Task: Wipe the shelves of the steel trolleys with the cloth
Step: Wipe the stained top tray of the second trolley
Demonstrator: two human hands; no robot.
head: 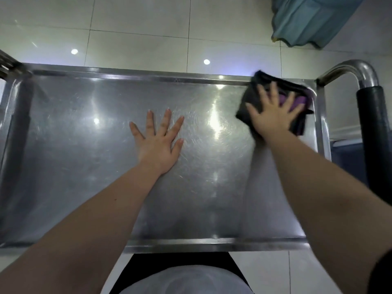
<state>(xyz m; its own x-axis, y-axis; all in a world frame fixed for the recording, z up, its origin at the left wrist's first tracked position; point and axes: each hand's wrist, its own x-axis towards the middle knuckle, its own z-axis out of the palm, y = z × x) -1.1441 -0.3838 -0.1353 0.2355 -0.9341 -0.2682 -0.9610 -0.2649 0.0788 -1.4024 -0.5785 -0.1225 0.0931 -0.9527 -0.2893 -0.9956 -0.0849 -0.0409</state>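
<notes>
The top shelf of a steel trolley [84, 158] fills the view below me, shiny and scratched, with a raised rim all round. A dark grey and purple cloth [252, 98] lies in the shelf's far right corner. My right hand [273, 115] presses flat on the cloth with its fingers spread. My left hand [159, 141] rests palm down on the bare steel near the shelf's middle, fingers straight and spread, holding nothing.
The trolley's push handle [369, 111], a steel tube with a black grip, stands at the right end. Another steel frame [6, 64] shows at the far left. Pale floor tiles lie beyond, with a teal fabric thing [307, 20] at the top right.
</notes>
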